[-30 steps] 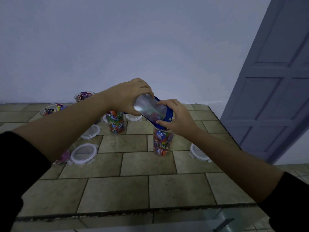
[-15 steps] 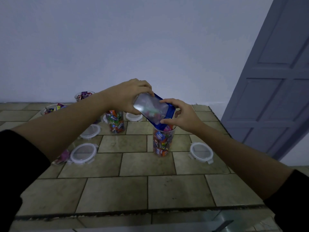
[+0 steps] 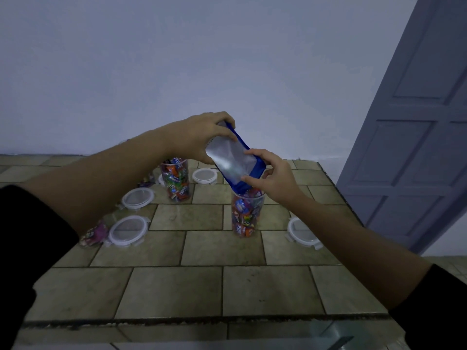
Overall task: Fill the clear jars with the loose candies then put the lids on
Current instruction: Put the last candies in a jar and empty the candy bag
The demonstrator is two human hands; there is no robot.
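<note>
Your left hand (image 3: 199, 137) grips the bag's (image 3: 233, 162) raised end; your right hand (image 3: 274, 178) pinches its mouth, tilted down over the near jar (image 3: 246, 215).

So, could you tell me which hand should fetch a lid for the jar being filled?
Probably the right hand: a round white-rimmed lid lies right of the tall clear candy jar, by that forearm; the left hand holds the blue foil bag up.

Black fabric left sleeve (image 3: 27, 248) and right sleeve (image 3: 437, 314) end well behind left hand (image 3: 202, 138) and right hand (image 3: 274, 180); forearms bare.
</note>
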